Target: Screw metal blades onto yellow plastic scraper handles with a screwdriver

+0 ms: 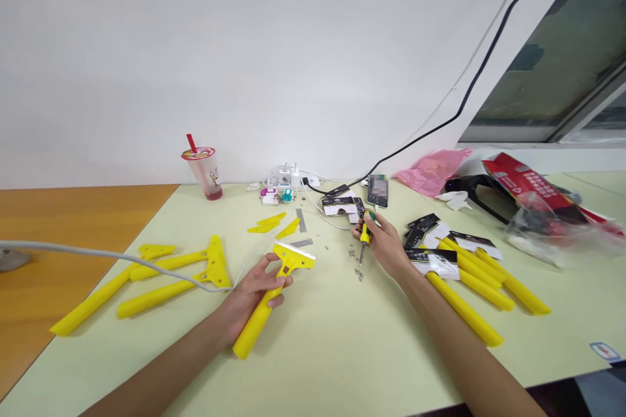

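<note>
My left hand (pixel 259 293) is closed around the neck of a yellow scraper (pixel 261 316), whose head with a pale blade edge points up and away. In my right hand (pixel 386 241) is a screwdriver (pixel 365 232) with a yellow and green handle, its shaft pointing down. Just below the tip lie several small metal screws (pixel 359 275) on the table. Between the hands, farther back, are loose metal blades (pixel 300 220) and yellow plastic head pieces (pixel 288 229). The scraper and the screwdriver are apart.
Several yellow scrapers (pixel 161 296) lie left, a grey cable (pixel 122 256) crossing them. Scrapers with black-and-white cards (pixel 433 262) lie right, beneath or beside my forearm. At the back stand a drink cup (pixel 205 172), a power strip (pixel 283 176), a phone (pixel 378 191) and a pink bag (pixel 433 171).
</note>
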Demonstrator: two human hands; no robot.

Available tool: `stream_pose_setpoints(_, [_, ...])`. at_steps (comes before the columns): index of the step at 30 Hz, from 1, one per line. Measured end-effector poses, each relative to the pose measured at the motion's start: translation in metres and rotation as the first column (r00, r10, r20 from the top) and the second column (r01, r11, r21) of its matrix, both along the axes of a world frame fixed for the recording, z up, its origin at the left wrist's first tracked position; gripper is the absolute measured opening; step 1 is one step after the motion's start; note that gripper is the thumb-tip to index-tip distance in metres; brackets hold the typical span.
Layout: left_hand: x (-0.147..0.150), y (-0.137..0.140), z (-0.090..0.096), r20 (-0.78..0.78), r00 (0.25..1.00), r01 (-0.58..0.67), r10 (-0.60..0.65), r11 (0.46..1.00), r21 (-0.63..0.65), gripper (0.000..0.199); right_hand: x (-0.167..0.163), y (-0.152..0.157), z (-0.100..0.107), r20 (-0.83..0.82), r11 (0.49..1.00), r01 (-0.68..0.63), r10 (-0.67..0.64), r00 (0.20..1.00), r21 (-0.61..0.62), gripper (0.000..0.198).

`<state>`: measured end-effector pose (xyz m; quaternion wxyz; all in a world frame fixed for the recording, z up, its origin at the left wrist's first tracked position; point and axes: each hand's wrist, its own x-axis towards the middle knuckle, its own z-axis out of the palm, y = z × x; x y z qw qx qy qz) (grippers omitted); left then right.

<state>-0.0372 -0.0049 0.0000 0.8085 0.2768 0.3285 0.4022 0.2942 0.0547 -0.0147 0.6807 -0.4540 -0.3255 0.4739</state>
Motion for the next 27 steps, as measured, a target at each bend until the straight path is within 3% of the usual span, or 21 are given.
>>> stream_pose_setpoints(9, [0.001, 0.000, 0.001, -0.007, 1.000, 0.004, -0.004, 0.998, -0.066, 0.058, 0.005, 0.001, 0.003, -0.184, 0.995, -0.101, 0.099, 0.978, -0.002, 0.040])
stream_pose_setpoints(20, [0.001, -0.001, 0.006, -0.028, 0.999, 0.023, -0.025, 0.997, -0.068, 0.058, 0.013, -0.004, 0.009, -0.075, 0.997, -0.051, 0.046, 0.996, -0.066, 0.046])
stream_pose_setpoints(27, [0.001, -0.001, 0.005, -0.027, 0.999, 0.031, -0.032, 0.998, -0.058, 0.055, 0.011, -0.004, 0.009, -0.056, 0.998, -0.052, 0.050, 0.997, -0.041, 0.045])
